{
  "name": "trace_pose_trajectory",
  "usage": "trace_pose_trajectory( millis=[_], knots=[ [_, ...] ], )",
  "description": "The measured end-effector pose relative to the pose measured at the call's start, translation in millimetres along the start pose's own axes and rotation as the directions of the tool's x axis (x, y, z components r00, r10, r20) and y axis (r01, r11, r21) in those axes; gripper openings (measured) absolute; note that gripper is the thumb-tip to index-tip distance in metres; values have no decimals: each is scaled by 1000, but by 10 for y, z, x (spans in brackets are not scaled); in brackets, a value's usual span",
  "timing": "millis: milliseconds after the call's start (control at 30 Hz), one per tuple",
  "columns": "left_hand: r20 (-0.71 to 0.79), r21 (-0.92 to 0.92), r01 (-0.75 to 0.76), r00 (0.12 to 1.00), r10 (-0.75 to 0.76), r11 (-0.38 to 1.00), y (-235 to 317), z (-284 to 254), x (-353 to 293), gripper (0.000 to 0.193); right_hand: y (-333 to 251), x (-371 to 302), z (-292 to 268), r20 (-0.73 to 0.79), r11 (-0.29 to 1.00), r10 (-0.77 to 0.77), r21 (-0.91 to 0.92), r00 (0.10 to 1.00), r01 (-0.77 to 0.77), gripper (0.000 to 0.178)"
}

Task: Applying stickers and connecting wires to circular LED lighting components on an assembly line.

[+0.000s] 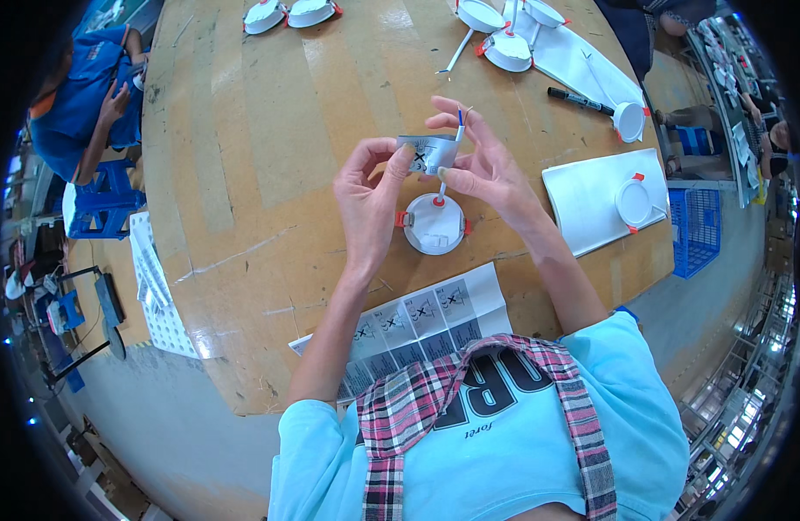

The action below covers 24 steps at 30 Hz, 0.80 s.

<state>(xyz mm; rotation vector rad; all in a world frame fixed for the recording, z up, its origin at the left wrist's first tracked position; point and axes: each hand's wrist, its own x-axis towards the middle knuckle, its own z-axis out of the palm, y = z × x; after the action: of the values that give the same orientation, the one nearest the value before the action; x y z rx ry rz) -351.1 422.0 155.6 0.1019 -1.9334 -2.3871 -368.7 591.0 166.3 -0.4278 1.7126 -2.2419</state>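
Note:
A silver sticker label [432, 154] with dark printing is stretched between my hands, close against the white cable of a round white downlight. My left hand [376, 187] pinches the label's left end between thumb and fingers. At its right end, my right hand [485, 174] closes thumb and fingers on the label beside the cable, its upper fingers curled around behind. The downlight [435, 227] lies back side up on the table just below, with orange-red clips on its sides. Rising from it, the cable [460, 128] ends in bare blue and brown wires above the label.
A sheet of silver labels [422, 317] lies against my front. To the right, a white pad [582, 195] carries another small downlight [633, 201]; a black marker [581, 101] lies farther back. Several downlights [508, 52] stand along the far edge. A co-worker in blue [87, 104] is at the left.

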Motion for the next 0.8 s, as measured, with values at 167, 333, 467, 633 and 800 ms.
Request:
trace_pose_trajectory(
  millis=[167, 333, 467, 633, 800],
  knots=[
    [4, -29, 8, 1000, -8, 1000, -11, -25, 12, 12, 32, 19, -1, 82, 997, 45, 55, 996, -50, 56],
    [-20, -39, 7, 1000, -8, 999, -2, -39, 16, 12, 113, -18, 20, 64, 990, 1, 138, 998, -9, 39],
    [-16, -45, 19, 1000, -20, 999, 24, -19, -9, 12, 138, -34, 32, -39, 990, -31, 133, 999, 36, 30],
    [3, -115, 21, 1000, -21, 993, -50, -52, 7, 14, 126, -56, 63, -115, 989, -12, 147, 993, 29, 28],
    [7, -164, 49, 999, -49, 985, -64, -2, -17, 15, 113, -62, 57, -160, 988, 32, 154, 987, -7, 29]
  ],
)
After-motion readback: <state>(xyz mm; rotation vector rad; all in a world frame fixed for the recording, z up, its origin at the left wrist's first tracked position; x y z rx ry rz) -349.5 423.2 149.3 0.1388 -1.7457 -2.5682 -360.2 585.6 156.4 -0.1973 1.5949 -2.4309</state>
